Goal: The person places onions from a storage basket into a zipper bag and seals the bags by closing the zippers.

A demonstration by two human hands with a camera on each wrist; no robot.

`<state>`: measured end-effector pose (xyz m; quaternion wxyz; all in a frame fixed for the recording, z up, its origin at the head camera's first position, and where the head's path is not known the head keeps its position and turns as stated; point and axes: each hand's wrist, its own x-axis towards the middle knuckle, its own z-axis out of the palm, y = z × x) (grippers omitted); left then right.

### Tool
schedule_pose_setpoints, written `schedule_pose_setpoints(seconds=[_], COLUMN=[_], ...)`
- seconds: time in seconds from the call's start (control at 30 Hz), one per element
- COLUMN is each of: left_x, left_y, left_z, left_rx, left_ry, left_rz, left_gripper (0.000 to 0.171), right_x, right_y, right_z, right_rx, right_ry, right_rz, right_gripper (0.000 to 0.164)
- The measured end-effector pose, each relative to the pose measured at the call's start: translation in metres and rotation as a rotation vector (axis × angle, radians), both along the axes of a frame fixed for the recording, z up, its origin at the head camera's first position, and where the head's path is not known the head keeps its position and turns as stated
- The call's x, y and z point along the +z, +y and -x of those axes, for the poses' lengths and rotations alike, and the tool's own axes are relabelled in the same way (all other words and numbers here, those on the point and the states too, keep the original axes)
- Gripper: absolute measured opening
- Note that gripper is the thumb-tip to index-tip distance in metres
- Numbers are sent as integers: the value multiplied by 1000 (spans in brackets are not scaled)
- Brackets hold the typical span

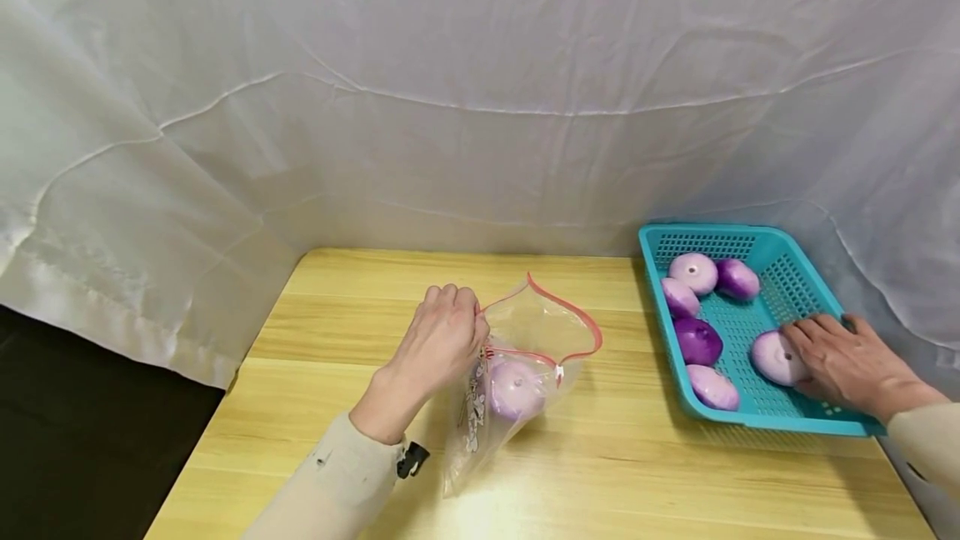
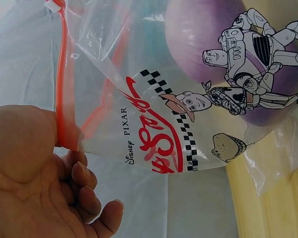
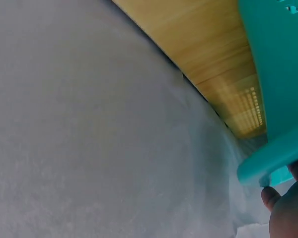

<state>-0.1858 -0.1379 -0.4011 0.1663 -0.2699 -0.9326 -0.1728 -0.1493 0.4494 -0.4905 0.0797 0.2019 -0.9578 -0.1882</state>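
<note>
In the head view my left hand [image 1: 442, 332] pinches a clear zip bag [image 1: 468, 440] by one side of its red-edged mouth, which gapes open. Inside the bag sits a pale purple onion [image 1: 516, 390]. The left wrist view shows the bag's printed cartoon figures in front of the onion [image 2: 196, 44], with my left hand [image 2: 35, 168] at the red zip strip [image 2: 65, 99]. My right hand [image 1: 847, 361] is inside a teal basket [image 1: 765, 421], fingers and thumb around the right side of an onion [image 1: 772, 358]. That grasp is out of sight in the right wrist view.
Several more onions lie along the basket's left and far sides, including a dark purple onion [image 1: 697, 342]. The basket stands at the right of a wooden table [image 1: 300, 407]. White cloth [image 1: 480, 107] hangs behind the table. A white slider [image 1: 559, 372] sits on the bag's zip.
</note>
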Motion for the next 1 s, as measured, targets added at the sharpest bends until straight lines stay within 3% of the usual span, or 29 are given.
schedule_pose_setpoints(seconds=[0.7, 1.0], left_x=[-2, -1], left_y=[0, -1], left_z=[0, 0], left_rx=[-7, -14], left_ry=[26, 28], left_rz=[-4, 1], left_gripper=[17, 17], right_x=[-9, -7], right_y=[-9, -10], right_z=[6, 9], right_rx=[-130, -107], right_ry=[46, 125], right_rz=[132, 119], right_gripper=[92, 94])
